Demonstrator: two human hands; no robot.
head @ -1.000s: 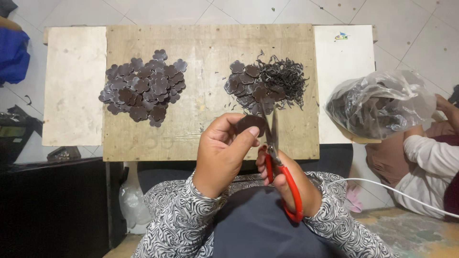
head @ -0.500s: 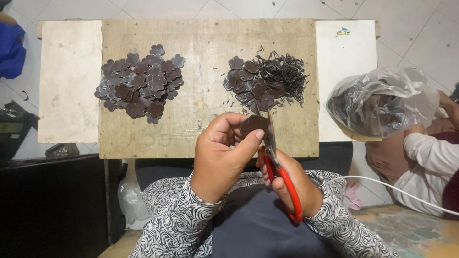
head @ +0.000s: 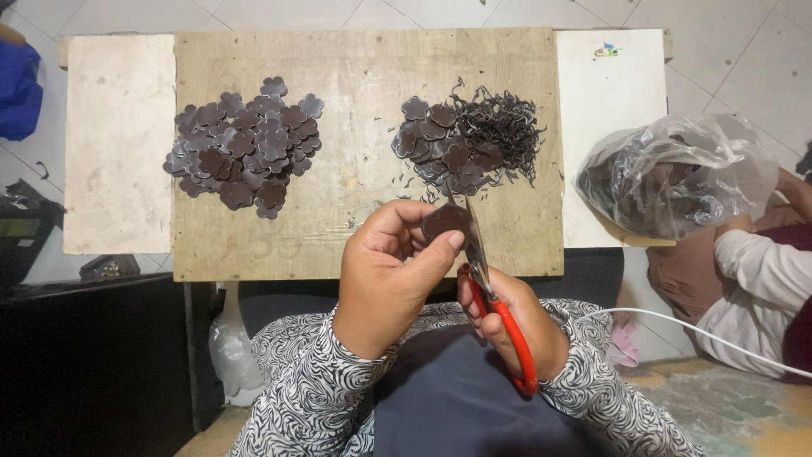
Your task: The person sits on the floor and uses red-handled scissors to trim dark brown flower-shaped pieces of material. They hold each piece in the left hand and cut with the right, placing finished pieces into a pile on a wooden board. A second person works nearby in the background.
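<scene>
My left hand (head: 393,275) pinches a dark brown flower-shaped piece (head: 445,221) just above the near edge of a wooden board (head: 364,59). My right hand (head: 512,317) grips red-handled scissors (head: 499,309) whose blades meet the right side of that piece. On the board's left lies a pile of flower-shaped pieces (head: 245,144). On its right is a second pile of pieces (head: 440,148) mixed with thin dark trimmings (head: 503,131).
White panels (head: 118,144) flank the board, the right panel (head: 605,127) beside a clear plastic bag of dark pieces (head: 672,173). Another person's sleeve (head: 765,271) is at the right. A white cable (head: 702,334) crosses there. Dark furniture (head: 85,364) stands at lower left.
The view has shifted slightly. My hands stay near the board's front edge, with the piece turned a little between my fingers against the scissor blades.
</scene>
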